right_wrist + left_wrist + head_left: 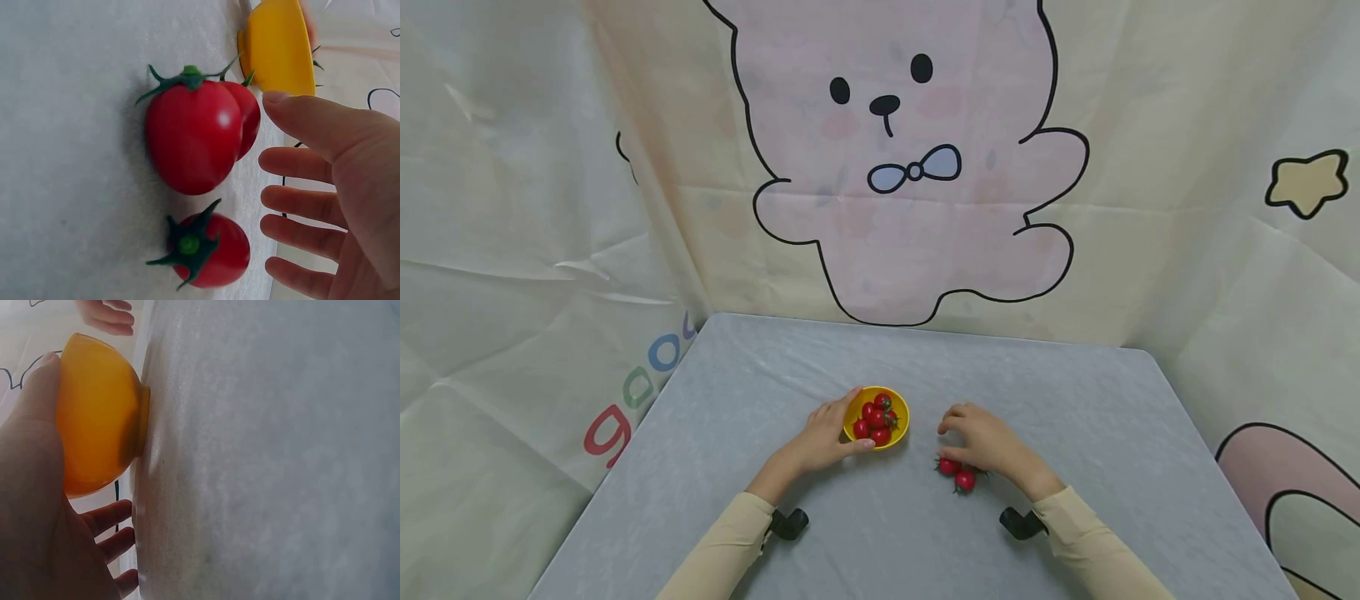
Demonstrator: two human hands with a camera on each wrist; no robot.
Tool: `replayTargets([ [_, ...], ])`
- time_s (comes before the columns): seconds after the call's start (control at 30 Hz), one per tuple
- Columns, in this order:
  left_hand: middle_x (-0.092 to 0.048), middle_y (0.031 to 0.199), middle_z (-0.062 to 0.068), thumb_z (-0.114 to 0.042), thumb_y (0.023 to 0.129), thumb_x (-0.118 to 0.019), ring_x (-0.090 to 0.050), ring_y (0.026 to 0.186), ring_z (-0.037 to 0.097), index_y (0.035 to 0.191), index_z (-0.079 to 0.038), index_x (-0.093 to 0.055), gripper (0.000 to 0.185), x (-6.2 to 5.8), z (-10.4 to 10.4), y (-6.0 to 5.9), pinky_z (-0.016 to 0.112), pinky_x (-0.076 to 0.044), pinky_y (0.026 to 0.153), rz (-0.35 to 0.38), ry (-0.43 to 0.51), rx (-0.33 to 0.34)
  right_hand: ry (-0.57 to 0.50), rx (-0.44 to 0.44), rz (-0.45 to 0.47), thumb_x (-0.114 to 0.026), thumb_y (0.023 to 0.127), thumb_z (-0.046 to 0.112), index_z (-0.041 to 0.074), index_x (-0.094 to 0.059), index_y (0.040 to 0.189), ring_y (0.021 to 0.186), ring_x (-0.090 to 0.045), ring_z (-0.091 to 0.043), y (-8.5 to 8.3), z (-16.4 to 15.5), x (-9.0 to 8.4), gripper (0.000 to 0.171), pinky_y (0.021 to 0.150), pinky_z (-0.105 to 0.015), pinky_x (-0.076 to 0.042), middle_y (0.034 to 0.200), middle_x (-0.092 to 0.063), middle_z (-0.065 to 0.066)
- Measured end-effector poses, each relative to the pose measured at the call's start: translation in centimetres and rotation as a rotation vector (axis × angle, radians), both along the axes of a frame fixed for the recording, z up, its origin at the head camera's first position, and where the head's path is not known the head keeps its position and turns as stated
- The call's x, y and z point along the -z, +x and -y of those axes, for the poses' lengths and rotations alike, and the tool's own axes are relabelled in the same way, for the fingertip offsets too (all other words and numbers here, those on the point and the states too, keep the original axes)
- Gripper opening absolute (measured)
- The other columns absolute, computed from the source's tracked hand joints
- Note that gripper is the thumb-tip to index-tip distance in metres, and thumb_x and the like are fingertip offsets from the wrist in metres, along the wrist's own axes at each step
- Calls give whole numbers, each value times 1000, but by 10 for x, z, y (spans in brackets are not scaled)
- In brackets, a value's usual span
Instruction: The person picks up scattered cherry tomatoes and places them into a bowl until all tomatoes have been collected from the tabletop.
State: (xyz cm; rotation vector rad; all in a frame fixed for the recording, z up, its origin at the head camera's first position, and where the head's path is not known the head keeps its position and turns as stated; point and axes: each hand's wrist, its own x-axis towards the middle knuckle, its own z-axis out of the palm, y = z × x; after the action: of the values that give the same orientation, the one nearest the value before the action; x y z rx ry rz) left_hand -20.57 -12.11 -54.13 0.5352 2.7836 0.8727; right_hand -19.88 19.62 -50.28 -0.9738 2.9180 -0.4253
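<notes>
My left hand (822, 437) holds a small yellow bowl (903, 407), thumb at the near rim and fingers round its left side. Several red cherry tomatoes (877, 418) with green stems lie inside. In the left wrist view the bowl (97, 415) stands on its foot on the cloth. Over to the right, my right hand (988, 437) hovers above loose cherry tomatoes (965, 481), fingers slightly bent and apart. The right wrist view shows a large tomato (194, 137), another tomato (250, 119) partly behind it, and a third tomato (228, 250) lying beside the spread fingers (300, 203).
A grey cloth (895, 533) covers the table. Black wrist cameras (790, 524) sit on both wrists. Behind the table hangs a pale curtain (1157, 208) with a printed pink bear (887, 242), and more printed fabric stands at both sides.
</notes>
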Motion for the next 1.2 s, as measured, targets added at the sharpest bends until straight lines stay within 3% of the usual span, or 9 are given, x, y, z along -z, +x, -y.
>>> replayTargets([
  [0.43, -29, 163, 6, -70, 84, -60, -34, 145, 35, 160, -25, -13, 100, 0, 1, 0, 59, -22, 121, -5, 4, 7, -21, 14, -38, -73, 87, 47, 19, -73, 103, 103, -61, -21, 16, -10, 4, 32, 87, -43, -53, 116, -67, 0],
  [0.77, -30, 163, 6, -69, 84, -62, -35, 144, 36, 160, -24, -14, 99, -1, 0, 2, 59, -22, 120, -4, 4, -2, -30, 76, -31, -74, 83, 51, 24, -71, 87, 102, -60, -20, 22, -9, 7, 28, 83, -43, -53, 116, -67, -2],
  [0.97, -32, 162, 7, -69, 84, -62, -35, 143, 37, 159, -25, -15, 99, -2, 0, 3, 60, -24, 119, -4, 13, -8, -13, 94, -28, -76, 82, 51, 25, -70, 84, 98, -57, -17, 25, -8, 8, 27, 76, -37, -51, 116, -67, -3],
  [1.2, -32, 162, 7, -69, 83, -62, -36, 143, 37, 160, -25, -15, 100, -3, 0, 4, 60, -24, 120, 3, 14, -10, -2, 94, -32, -76, 81, 52, 23, -70, 82, 98, -58, -18, 26, -9, 14, 29, 79, -40, -52, 115, -67, -3],
])
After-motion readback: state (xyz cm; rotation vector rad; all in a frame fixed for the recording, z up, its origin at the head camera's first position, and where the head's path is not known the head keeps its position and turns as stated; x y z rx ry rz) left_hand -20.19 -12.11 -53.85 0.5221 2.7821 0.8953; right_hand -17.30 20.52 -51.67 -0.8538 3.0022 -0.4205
